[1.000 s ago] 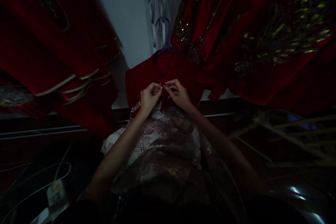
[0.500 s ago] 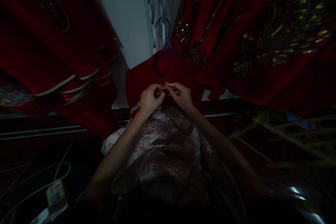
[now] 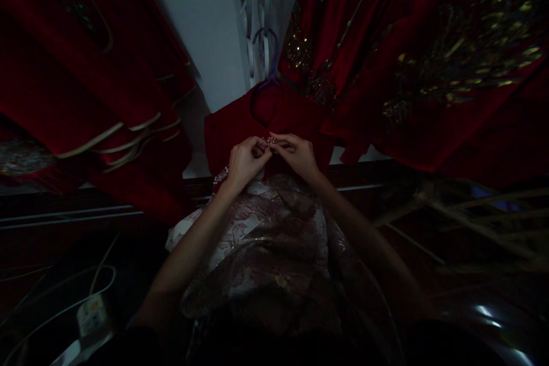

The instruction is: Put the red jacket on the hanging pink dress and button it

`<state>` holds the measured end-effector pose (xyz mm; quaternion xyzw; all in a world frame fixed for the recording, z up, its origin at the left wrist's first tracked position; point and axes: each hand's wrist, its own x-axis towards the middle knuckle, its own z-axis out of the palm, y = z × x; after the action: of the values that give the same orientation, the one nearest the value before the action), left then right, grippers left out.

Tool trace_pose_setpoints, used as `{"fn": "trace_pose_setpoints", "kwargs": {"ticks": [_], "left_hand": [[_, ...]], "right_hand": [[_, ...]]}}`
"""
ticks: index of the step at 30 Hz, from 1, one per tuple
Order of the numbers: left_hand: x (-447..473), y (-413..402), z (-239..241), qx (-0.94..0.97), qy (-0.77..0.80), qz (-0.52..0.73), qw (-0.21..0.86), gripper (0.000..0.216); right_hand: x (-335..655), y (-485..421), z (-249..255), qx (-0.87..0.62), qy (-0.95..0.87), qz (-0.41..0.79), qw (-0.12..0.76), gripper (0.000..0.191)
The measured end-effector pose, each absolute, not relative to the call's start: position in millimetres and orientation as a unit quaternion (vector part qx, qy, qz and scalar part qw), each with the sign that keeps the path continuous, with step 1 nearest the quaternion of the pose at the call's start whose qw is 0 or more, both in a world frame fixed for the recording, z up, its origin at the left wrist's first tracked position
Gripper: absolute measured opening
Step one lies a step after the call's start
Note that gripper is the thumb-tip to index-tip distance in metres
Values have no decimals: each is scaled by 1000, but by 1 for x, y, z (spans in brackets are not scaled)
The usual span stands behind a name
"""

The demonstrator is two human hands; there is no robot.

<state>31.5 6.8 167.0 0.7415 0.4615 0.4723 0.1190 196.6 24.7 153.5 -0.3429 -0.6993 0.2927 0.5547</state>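
A red top (image 3: 235, 120) hangs on a purple hanger (image 3: 273, 66) in front of me. At the middle of its front, my left hand (image 3: 249, 163) and my right hand (image 3: 295, 154) meet, each with thumb and fingertips pinched. Between the fingertips is a small shiny beaded ornament (image 3: 271, 140), partly hidden by the fingers. Pearly beads (image 3: 222, 175) line an edge beside my left wrist. Below my hands lies a pale patterned fabric (image 3: 257, 229) with glittering threads, spread between my forearms.
Red garments with gold trim (image 3: 103, 137) hang at the left, and a red garment with gold sequins (image 3: 463, 63) at the right. A white power strip (image 3: 92, 317) with a cord lies lower left. A slatted frame (image 3: 467, 220) stands at right. The scene is dim.
My right fingertips have shifted very slightly around the beaded ornament, and a bit more of it shows. My left hand stays almost still.
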Motion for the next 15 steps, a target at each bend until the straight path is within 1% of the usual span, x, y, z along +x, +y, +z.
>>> {"fn": "trace_pose_setpoints", "kwargs": {"ticks": [6,11,15], "left_hand": [[31,9,167,753,458,460,104,10],[31,11,167,773,442,448,75,6],[30,11,170,796,435,418,41,8]], "right_hand": [[196,26,155,-349,-696,297,553,33],[196,25,156,-355,-696,305,545,35],[196,26,158,-355,-712,294,530,35]]}}
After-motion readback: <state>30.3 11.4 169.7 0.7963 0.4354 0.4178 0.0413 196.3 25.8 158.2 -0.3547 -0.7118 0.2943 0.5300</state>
